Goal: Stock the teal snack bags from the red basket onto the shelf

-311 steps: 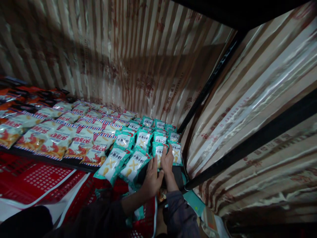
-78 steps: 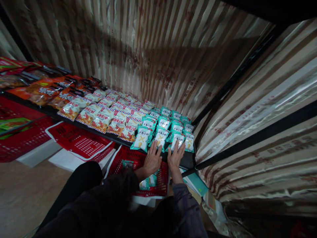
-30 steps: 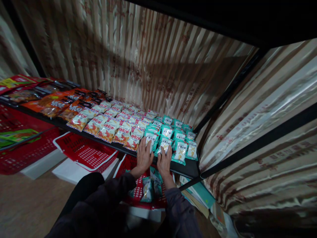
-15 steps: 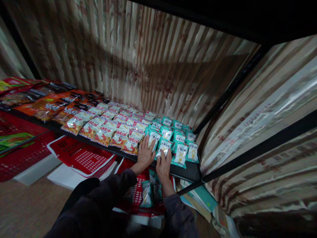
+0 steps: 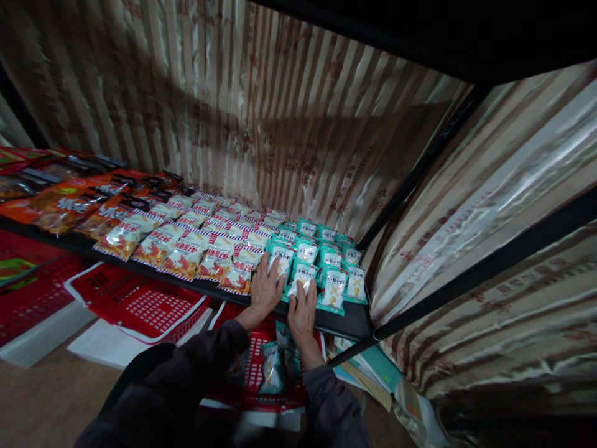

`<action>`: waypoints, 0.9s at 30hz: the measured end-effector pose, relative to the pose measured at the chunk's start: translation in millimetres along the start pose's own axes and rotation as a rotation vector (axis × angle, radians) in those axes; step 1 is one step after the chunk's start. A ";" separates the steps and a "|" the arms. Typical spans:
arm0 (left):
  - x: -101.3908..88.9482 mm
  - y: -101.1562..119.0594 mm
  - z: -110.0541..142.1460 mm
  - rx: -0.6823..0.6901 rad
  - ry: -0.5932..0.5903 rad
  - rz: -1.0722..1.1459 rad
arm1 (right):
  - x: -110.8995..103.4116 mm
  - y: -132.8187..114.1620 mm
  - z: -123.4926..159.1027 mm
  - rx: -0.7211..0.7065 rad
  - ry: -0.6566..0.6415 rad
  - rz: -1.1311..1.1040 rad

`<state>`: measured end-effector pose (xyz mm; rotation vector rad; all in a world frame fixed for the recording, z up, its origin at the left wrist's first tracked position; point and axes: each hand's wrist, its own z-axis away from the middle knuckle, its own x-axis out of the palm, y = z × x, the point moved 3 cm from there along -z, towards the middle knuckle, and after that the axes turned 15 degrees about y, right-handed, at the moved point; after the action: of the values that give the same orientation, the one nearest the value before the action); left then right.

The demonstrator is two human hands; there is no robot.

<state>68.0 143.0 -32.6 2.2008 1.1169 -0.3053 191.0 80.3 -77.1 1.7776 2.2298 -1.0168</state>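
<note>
Rows of small teal-and-white snack packets lie at the right end of a black shelf. My left hand rests with fingers spread at the left edge of these packets, touching a front one. Beside it, my right hand lays its outstretched fingers on the lower part of another front teal packet. Neither hand is wrapped around a packet. To the left of my hands are rows of white snack packets with red lettering and striped edges.
Orange snack bags fill the shelf farther left. Below the shelf are a red basket with a white rim and another red basket holding teal packets. A black diagonal bar and striped sheeting bound the shelf.
The view has shifted slightly, so the shelf and packets appear farther left. Both hands stay at the front teal packets, with little movement against them.
</note>
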 end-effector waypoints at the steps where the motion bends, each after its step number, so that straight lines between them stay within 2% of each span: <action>1: 0.8 -1.2 -1.4 -0.020 0.012 0.010 | -0.2 -0.6 -0.1 -0.001 0.000 -0.003; 5: 4.9 -4.6 -5.5 -0.082 0.032 0.056 | 0.2 -1.8 -0.5 0.006 0.012 -0.006; 10: 3.3 -1.4 -11.6 -0.155 -0.080 -0.001 | 1.9 0.4 -2.3 0.022 0.018 0.005; 14: -2.3 2.9 -14.9 -0.164 -0.112 -0.016 | 1.9 1.3 -6.4 0.004 -0.002 0.014; 27: -0.9 2.2 -5.7 -0.121 0.002 0.010 | 3.5 6.5 -7.2 0.001 0.002 0.013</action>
<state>68.8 145.1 -26.9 2.1000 1.0966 -0.2259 198.0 87.8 -75.9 1.7924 2.2167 -1.0146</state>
